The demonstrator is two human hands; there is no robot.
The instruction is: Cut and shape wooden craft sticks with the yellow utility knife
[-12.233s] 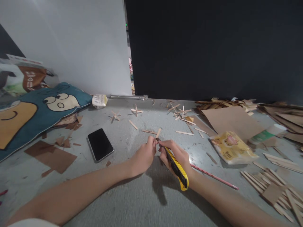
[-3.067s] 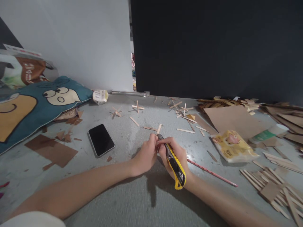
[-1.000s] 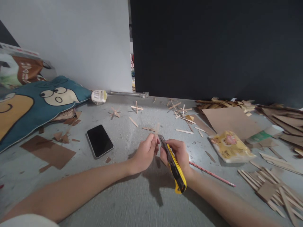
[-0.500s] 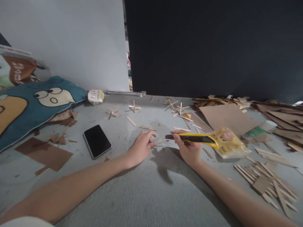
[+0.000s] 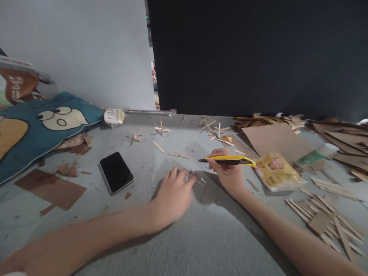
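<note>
My right hand point(image 5: 230, 174) is closed around a yellow and black utility knife point(image 5: 231, 160), held level above the table with its dark tip pointing left. To its left, my left hand point(image 5: 174, 195) is palm down on the table, with thumb and forefinger at a short wooden stick point(image 5: 198, 181). The fingertips partly cover that stick, and a tiny pale scrap point(image 5: 203, 179) lies by its end. Just beyond the fingers is another flat wooden stick point(image 5: 179, 155). Farther back stand small crossed-stick pieces point(image 5: 162, 129).
A phone point(image 5: 116, 172) and brown cardboard point(image 5: 51, 188) lie left, near a teal cushion point(image 5: 69, 115). On the right are a yellow tissue pack point(image 5: 280, 172), a green-and-white tube point(image 5: 316, 155) and a pile of wooden sticks point(image 5: 324, 220). A dark panel point(image 5: 258, 57) rises behind.
My left hand has come nearer and turned palm down, bringing the short stick lower on the table. My right hand has moved slightly away from me with the knife, which has rolled in the grip.
</note>
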